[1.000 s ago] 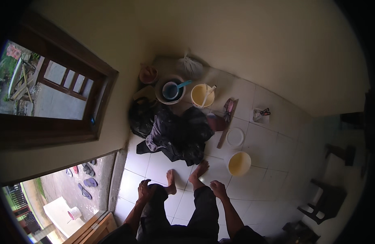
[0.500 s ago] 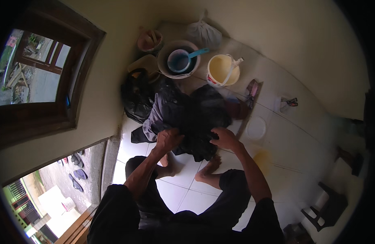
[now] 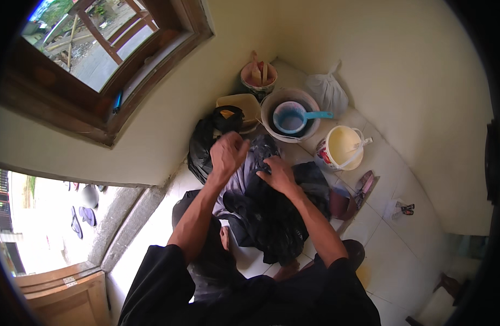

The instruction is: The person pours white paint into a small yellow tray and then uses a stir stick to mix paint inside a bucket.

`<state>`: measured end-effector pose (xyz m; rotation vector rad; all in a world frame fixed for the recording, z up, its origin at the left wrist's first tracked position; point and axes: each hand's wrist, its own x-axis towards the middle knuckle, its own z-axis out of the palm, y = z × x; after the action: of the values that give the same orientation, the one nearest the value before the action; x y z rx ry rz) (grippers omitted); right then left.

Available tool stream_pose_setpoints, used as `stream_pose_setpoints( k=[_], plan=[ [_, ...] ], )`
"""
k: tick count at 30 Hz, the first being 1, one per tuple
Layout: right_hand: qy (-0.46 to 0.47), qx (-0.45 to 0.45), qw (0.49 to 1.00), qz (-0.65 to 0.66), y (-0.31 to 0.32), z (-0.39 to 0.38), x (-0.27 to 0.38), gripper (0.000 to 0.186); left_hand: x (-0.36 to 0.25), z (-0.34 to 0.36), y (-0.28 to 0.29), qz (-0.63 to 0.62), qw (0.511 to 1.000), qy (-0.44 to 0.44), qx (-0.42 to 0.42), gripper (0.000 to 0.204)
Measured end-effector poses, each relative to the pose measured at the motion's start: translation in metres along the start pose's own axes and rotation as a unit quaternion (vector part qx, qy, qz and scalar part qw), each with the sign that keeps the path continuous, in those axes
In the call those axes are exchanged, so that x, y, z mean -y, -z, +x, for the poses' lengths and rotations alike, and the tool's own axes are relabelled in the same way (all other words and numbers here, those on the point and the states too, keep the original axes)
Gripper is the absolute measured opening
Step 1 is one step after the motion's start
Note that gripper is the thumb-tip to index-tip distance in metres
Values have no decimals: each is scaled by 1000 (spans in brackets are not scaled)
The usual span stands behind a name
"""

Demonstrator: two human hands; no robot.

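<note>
Half a second on, my left hand [image 3: 229, 157] and right hand [image 3: 277, 173] have moved from the near half of the heap of dark cloth [image 3: 271, 223] to its far end, and are closer together.

Left of the heap slumps a black plastic bag [image 3: 200, 146], thin, shiny and creased. A soft grey-purple cloth [image 3: 236, 182], loosely folded, forms the heap's left part; the rest is black, limp and rumpled. Beyond the heap stand a smooth cream tub [image 3: 252, 106] with rounded corners, then a small bucket [image 3: 244, 73] with pinkish smears inside, then a wide round basin [image 3: 288, 139] holding a plastic dipper [image 3: 319, 115] with a stiff blue handle. Further right, beyond the heap, sits a pale sack [image 3: 328, 95], tied and puckered at its neck. Just right of the heap are a smooth reddish-brown container [image 3: 339, 205] and, further off, a glossy cream bucket [image 3: 328, 149].

The heap lies below and between my forearms. My hands are apart; the left is blurred at the heap's far left edge, and I can't tell whether it grips anything. My right is over the far end, thumb and fingers parted.
</note>
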<state>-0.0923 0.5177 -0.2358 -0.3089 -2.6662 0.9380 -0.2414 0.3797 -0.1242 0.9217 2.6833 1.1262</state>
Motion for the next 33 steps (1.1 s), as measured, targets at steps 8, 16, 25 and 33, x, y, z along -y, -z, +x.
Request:
stream_pose_setpoints(
  k=[8, 16, 25, 33],
  plan=[
    [-3, 134, 991, -19, 37, -30, 50, 43, 122, 147, -49, 276, 943, -181, 31, 28],
    [-101, 119, 988, -11, 115, -113, 50, 35, 159, 171, -67, 347, 903, -242, 79, 13],
    [-251, 41, 964, 76, 149, -143, 52, 28, 200, 92, 15, 202, 941, -244, 118, 18],
    [-278, 22, 953, 121, 142, -162, 25, 28, 192, 99, -5, 52, 987, 90, 125, 48]
  ],
)
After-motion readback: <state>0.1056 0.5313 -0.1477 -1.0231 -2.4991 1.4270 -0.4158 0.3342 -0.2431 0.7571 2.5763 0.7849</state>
